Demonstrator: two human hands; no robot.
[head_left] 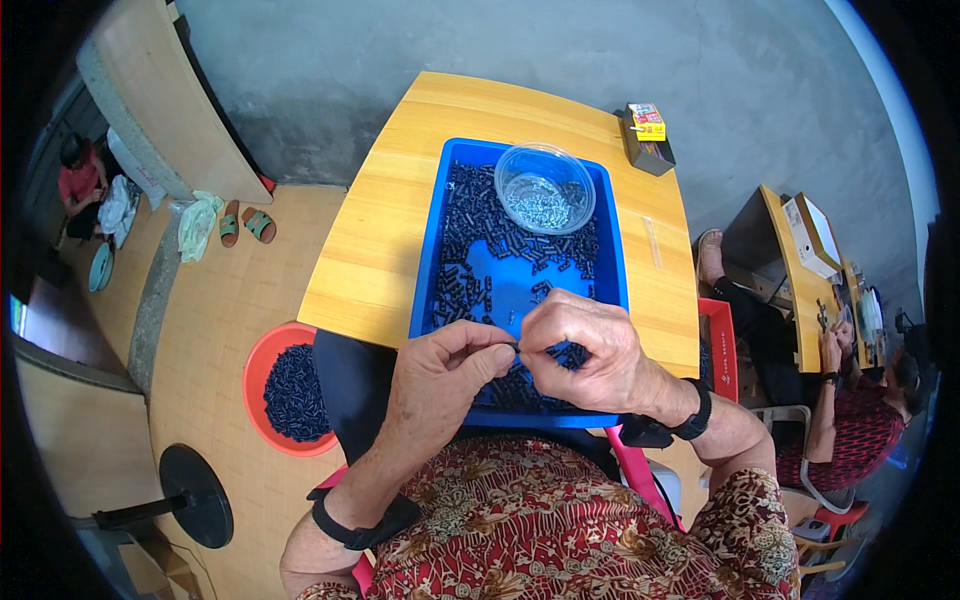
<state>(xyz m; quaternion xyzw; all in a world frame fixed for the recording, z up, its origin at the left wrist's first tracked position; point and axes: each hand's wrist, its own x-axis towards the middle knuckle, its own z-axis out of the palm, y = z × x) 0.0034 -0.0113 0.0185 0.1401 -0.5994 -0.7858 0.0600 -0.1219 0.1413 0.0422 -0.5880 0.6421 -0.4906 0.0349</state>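
Note:
My left hand [445,375] and my right hand [585,345] meet fingertip to fingertip above the near part of a blue tray [432,260]. Thumb and forefinger of the left pinch a small black cylindrical piece, mostly hidden by the fingers. The right fingers are closed at its other end; whatever they grip is too small to make out. Many short black cylindrical pieces [470,215] lie in the tray, with bare blue bottom showing in the middle. A round clear plastic tub [545,190] holding small shiny metal parts rests on the pieces at the far right.
The tray stands on a yellow wooden table [370,240]. A dark box [648,150] with a yellow packet sits at its far right corner. An orange-red basin [262,405] of black pieces is on the floor at left; a red crate [722,350] is at right. Other people sit at both sides.

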